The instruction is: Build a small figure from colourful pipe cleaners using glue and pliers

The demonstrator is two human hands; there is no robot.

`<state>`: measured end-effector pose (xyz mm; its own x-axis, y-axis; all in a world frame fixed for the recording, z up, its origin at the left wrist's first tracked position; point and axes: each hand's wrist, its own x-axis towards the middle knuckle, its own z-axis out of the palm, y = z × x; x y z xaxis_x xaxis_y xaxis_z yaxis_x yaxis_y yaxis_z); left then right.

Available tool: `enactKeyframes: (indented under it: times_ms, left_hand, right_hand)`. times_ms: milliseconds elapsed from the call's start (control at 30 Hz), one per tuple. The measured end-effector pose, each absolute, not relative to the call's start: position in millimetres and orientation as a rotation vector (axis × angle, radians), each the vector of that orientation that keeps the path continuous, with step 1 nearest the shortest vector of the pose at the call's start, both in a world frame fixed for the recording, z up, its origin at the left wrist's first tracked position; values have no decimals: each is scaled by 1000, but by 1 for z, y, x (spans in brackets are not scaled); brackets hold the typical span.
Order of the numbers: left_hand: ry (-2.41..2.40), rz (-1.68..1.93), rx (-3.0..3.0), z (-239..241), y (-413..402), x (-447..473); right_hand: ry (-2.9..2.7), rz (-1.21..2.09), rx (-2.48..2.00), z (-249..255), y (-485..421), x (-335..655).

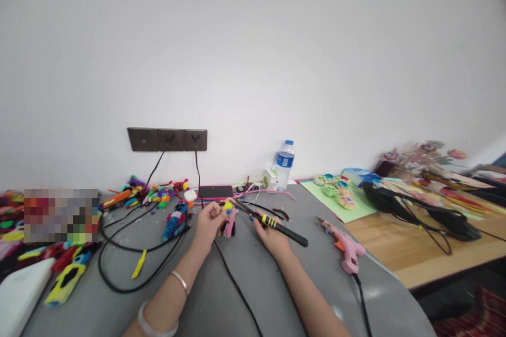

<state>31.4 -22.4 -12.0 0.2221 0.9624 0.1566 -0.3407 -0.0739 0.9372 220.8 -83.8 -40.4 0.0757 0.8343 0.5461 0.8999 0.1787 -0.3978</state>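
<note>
Between the fingertips of my left hand point(209, 222), closed in a pinch, is a small fuzzy craft piece point(229, 228) in pink and yellow. My right hand point(272, 236) is wrapped round a slim tool with a black-and-yellow handle point(290, 233). Its thin dark tip points left, close to the craft piece; I cannot tell whether they touch. The tool's exact kind is unclear, and my fingers hide its middle. A blue fuzzy figure point(174, 222) lies left of my left hand.
Black cables point(118, 289) loop across the grey table point(158, 313). A pink glue gun point(346, 247) lies at the right. Behind my hands are a phone point(215, 192) and a water bottle point(284, 164). Colourful fuzzy pieces point(65, 280) crowd the left; green paper point(358, 211) lies beyond the glue gun.
</note>
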Motion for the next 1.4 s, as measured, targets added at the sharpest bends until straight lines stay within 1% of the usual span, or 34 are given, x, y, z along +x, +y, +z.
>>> enactKeyframes:
  times_ms: [233, 633, 867, 1400]
  left_hand:
    - [732, 1256, 1148, -9, -24, 31]
    - [725, 1249, 1110, -11, -24, 31]
    - [727, 1218, 1087, -9, -24, 31]
    - [751, 1231, 1094, -11, -24, 31]
  right_hand:
    - [-1746, -86, -1649, -37, -85, 220]
    - [-1736, -158, -1671, -42, -83, 221]
    - [-1740, -46, -1685, -39, -84, 221]
    - [-1764, -32, -1675, -36, -84, 220]
